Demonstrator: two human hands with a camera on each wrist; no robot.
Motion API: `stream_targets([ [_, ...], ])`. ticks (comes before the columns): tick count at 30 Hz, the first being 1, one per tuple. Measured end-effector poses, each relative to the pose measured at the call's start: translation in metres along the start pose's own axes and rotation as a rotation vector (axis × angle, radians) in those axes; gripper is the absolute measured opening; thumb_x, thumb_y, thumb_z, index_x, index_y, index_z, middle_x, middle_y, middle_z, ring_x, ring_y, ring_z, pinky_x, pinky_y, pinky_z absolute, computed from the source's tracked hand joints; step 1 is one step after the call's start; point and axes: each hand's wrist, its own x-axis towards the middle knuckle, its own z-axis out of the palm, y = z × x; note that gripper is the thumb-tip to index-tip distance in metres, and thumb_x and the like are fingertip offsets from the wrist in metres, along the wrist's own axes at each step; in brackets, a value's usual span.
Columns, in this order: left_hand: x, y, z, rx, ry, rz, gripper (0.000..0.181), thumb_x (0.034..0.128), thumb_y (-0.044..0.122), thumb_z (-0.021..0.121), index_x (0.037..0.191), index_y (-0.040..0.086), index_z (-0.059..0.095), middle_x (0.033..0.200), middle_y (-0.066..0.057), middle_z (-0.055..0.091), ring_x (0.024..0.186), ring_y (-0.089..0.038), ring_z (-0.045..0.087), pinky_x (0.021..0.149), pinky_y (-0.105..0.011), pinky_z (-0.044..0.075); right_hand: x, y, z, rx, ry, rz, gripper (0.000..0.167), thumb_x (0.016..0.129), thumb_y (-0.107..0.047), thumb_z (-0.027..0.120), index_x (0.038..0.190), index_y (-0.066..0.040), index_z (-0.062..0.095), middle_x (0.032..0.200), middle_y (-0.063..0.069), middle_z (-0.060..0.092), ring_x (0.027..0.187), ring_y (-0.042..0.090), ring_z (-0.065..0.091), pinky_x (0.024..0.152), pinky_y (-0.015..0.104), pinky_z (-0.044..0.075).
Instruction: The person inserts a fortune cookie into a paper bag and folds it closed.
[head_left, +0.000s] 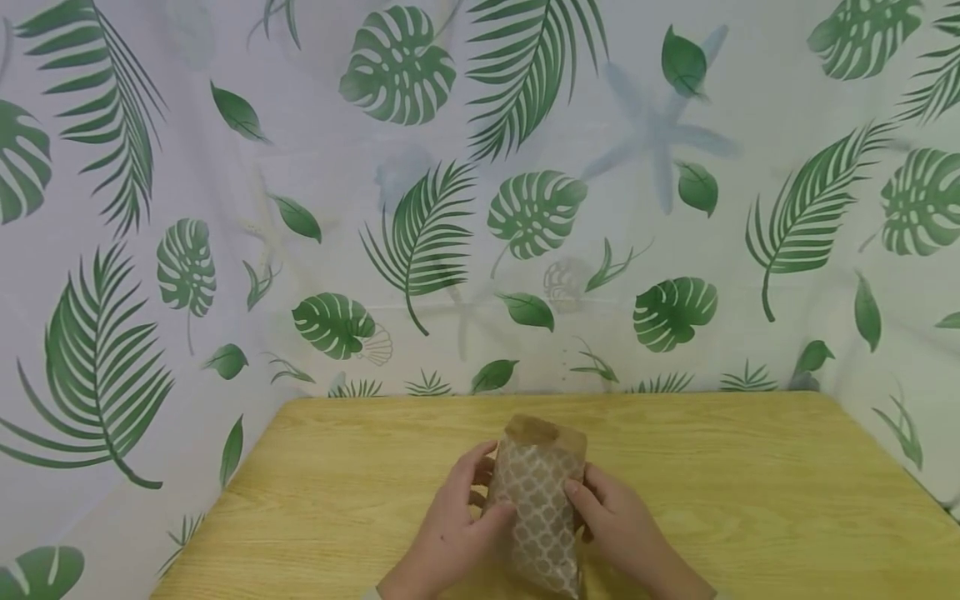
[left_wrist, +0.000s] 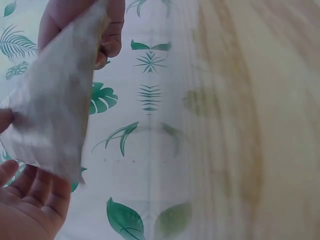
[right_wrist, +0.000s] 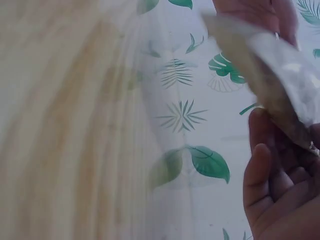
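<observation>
A small paper bag (head_left: pixel 538 500), brown with a pale scale-like pattern and a plain brown band along its top, is held up between both hands above the table. My left hand (head_left: pixel 453 525) grips its left edge, thumb across the front and fingers behind. On the opposite edge, my right hand (head_left: pixel 622 512) pinches it with the thumb in front. In the left wrist view the bag (left_wrist: pixel 55 95) appears as a pale, slanted sheet. The right wrist view shows the bag (right_wrist: pixel 280 85) edge-on, with a brown side and a shiny, whitish side. What it contains is hidden.
A wood-grain table (head_left: pixel 337 475) spreads beneath the hands. Behind it and along both sides hangs a white curtain (head_left: pixel 465 250) printed with green leaves and faint starfish, meeting the table's back edge.
</observation>
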Motion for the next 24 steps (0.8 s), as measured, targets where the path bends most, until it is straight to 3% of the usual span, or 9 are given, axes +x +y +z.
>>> stream_targets([
  [4,0.002,-0.0011,-0.0026,-0.107,0.025,-0.037,0.048,0.1019,0.029,0.062,0.145,0.019,0.044,0.116,0.0,0.06,0.102,-0.018,0.059,0.084,-0.03,0.052,0.0002,0.0008,-0.0016,-0.013,0.026,-0.03,0.038,0.109,-0.036,0.047,0.088,-0.006,0.053,0.072,0.007,0.055,0.064,0.026,0.056,0.06,0.033,0.052],
  [11,0.0008,-0.0037,-0.0056,-0.171,0.017,-0.08,0.023,0.1038,0.035,0.059,0.113,0.013,0.059,0.099,-0.003,0.063,0.089,-0.02,0.062,0.077,-0.031,0.055,-0.0004,-0.0015,-0.0025,-0.015,0.009,-0.081,0.037,0.11,-0.036,0.043,0.087,-0.007,0.05,0.076,0.008,0.052,0.064,0.019,0.051,0.061,0.031,0.049],
  [14,0.0005,-0.0049,-0.0057,-0.133,0.062,-0.069,0.022,0.1021,0.038,0.061,0.106,0.016,0.062,0.099,0.0,0.064,0.087,-0.018,0.061,0.076,-0.03,0.054,-0.0016,-0.0022,-0.0028,-0.009,-0.006,-0.105,0.03,0.11,-0.033,0.044,0.101,-0.008,0.058,0.088,0.008,0.058,0.075,0.02,0.056,0.067,0.034,0.052],
  [19,0.001,-0.0064,-0.006,-0.085,0.222,-0.001,0.018,0.0988,0.037,0.066,0.099,0.019,0.065,0.099,0.004,0.063,0.088,-0.017,0.058,0.076,-0.028,0.051,-0.0025,-0.0018,-0.0017,-0.072,-0.055,-0.161,0.034,0.108,-0.029,0.051,0.137,-0.011,0.056,0.117,0.003,0.064,0.102,0.02,0.061,0.079,0.036,0.054],
  [22,0.0019,-0.0073,-0.0064,-0.109,0.286,0.03,0.014,0.0999,0.032,0.066,0.098,0.018,0.064,0.1,0.002,0.061,0.094,-0.017,0.058,0.077,-0.029,0.052,-0.0014,-0.0013,-0.0003,-0.128,-0.047,-0.181,0.037,0.105,-0.031,0.056,0.137,-0.013,0.055,0.116,0.0,0.064,0.106,0.019,0.059,0.081,0.034,0.053],
  [24,0.0026,-0.0082,-0.0067,-0.134,0.287,0.023,0.01,0.1006,0.027,0.066,0.099,0.017,0.064,0.102,0.001,0.061,0.098,-0.018,0.059,0.079,-0.031,0.054,-0.0006,-0.0006,0.0004,-0.148,-0.029,-0.185,0.034,0.104,-0.03,0.059,0.132,-0.013,0.056,0.114,-0.001,0.064,0.107,0.018,0.059,0.082,0.033,0.052],
])
